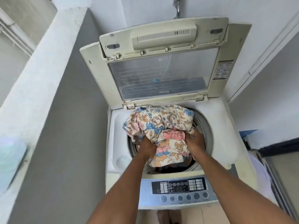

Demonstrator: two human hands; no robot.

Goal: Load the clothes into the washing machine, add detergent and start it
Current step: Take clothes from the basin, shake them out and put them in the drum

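A cream top-loading washing machine [216,126] stands in front of me with its lid [161,73] folded up against the wall. A floral cloth [163,125] in cream, blue, pink and orange bulges out of the drum opening. My left hand [146,147] grips the cloth at its left side, fingers buried in the folds. My right hand [195,143] grips it at the right side, by the drum rim. Darker clothes show beneath the cloth at the drum's front. The control panel [179,189] with round buttons lies below my forearms.
A grey-white parapet wall [48,94] runs along the left, close to the machine. A pale blurred object [11,160] sits on its ledge. White walls close in behind and to the right. A blue-and-white box [257,138] and a metal door frame [275,175] stand at the right.
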